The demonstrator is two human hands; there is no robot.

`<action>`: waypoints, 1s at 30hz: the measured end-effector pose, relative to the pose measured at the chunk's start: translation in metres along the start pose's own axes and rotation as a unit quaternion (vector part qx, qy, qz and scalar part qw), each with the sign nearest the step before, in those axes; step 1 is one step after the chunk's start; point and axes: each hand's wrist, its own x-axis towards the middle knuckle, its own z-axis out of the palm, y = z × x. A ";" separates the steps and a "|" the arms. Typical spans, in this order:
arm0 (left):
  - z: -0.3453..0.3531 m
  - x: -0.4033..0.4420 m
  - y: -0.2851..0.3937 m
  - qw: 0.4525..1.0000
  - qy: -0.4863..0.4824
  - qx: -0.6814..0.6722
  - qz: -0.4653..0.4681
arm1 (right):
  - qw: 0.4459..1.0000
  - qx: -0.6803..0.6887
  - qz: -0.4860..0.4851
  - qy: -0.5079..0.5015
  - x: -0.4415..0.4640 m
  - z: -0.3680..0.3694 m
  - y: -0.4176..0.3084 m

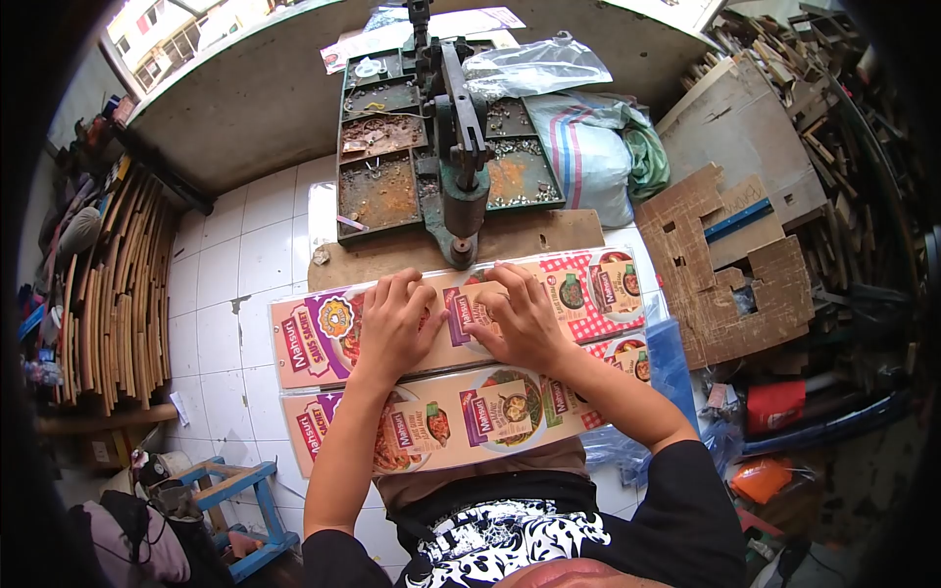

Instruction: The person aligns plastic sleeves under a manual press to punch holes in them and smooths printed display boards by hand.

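A long printed strip (534,294) with food pictures and a glossy clear cover lies crosswise in front of me, its far edge by the foot of a green hand press (463,220). My left hand (397,321) holds the strip left of the press, fingers bent at the far edge and thumb pointing inward. To the right, my right hand (521,321) holds the same strip in a similar way. Nearer my body, a second printed strip (446,416) lies below the first, partly under my forearms.
Metal trays (382,191) of small metal parts flank the press. A striped sack (588,157) and cut wooden boards (720,265) stand at right. Stacked boards (118,284) line the left wall, with a blue wooden frame (245,500) at lower left.
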 end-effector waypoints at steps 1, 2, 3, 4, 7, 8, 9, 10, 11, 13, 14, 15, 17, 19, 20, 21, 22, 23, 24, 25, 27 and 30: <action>0.001 0.000 0.000 1.000 -0.002 0.014 0.002 | 1.000 0.000 0.000 0.000 0.000 0.000 0.000; 0.001 0.000 0.000 1.000 -0.001 0.014 0.002 | 1.000 0.007 0.008 0.004 -0.001 0.000 0.000; 0.001 -0.001 0.000 1.000 0.006 0.000 -0.011 | 1.000 0.014 0.016 0.008 -0.001 0.000 0.000; 0.001 -0.001 0.000 1.000 0.013 -0.014 -0.023 | 1.000 0.014 0.016 0.008 -0.001 0.001 0.000; 0.000 0.000 0.002 0.998 0.055 -0.042 -0.011 | 0.996 0.031 0.038 -0.071 0.001 0.003 0.001; 0.001 -0.001 0.001 0.998 0.055 -0.041 -0.012 | 0.997 0.025 0.033 -0.064 0.002 0.003 0.001; 0.003 -0.002 -0.001 0.994 0.084 -0.072 -0.009 | 0.998 0.021 0.027 -0.058 0.003 0.003 0.000; 0.003 -0.003 -0.002 0.988 0.111 -0.103 -0.006 | 0.998 0.022 0.026 -0.057 0.004 0.002 0.000; 0.002 -0.003 -0.002 0.989 0.112 -0.101 -0.007 | 0.998 0.027 0.021 -0.057 0.005 0.001 0.000; -0.003 -0.001 -0.001 0.997 0.038 -0.070 -0.019 | 0.998 0.032 0.017 -0.056 0.004 0.001 0.000; -0.003 0.000 0.000 0.997 0.038 -0.070 -0.019 | 0.998 0.044 0.026 -0.038 0.003 0.002 0.000; -0.004 0.002 0.001 0.999 0.023 -0.039 0.000 | 0.998 0.056 0.035 -0.020 0.002 0.003 0.000; -0.005 0.003 0.002 1.000 0.011 -0.002 0.023 | 0.997 0.070 0.032 0.001 -0.001 0.006 0.002; -0.004 0.002 0.001 0.999 0.012 -0.028 0.009 | 0.996 0.083 0.028 0.022 0.000 0.004 0.001; -0.003 0.001 0.001 0.998 0.012 -0.055 -0.004 | 0.998 0.053 0.020 -0.009 0.003 0.000 -0.001; -0.002 0.000 0.000 0.998 0.013 -0.054 -0.004 | 0.999 0.023 0.011 -0.039 0.006 -0.002 -0.002; -0.001 0.000 -0.001 0.997 0.017 -0.072 -0.005 | 0.999 0.023 0.009 -0.038 0.007 -0.001 -0.002; 0.000 -0.001 -0.002 0.996 0.020 -0.089 -0.007 | 0.998 0.023 0.020 -0.049 0.007 0.000 -0.002; 0.001 -0.002 -0.003 0.996 0.022 -0.087 -0.007 | 0.997 0.023 0.030 -0.060 0.007 0.001 -0.003; 0.002 -0.002 -0.003 0.994 0.029 -0.104 -0.009 | 0.998 0.024 0.028 -0.060 0.006 0.002 -0.002; 0.001 -0.002 -0.002 0.992 0.037 -0.118 -0.011 | 0.998 0.015 0.016 -0.065 0.004 0.003 -0.001; -0.002 0.000 0.001 0.999 0.002 -0.018 0.028 | 0.998 0.036 0.042 -0.041 0.006 0.002 -0.003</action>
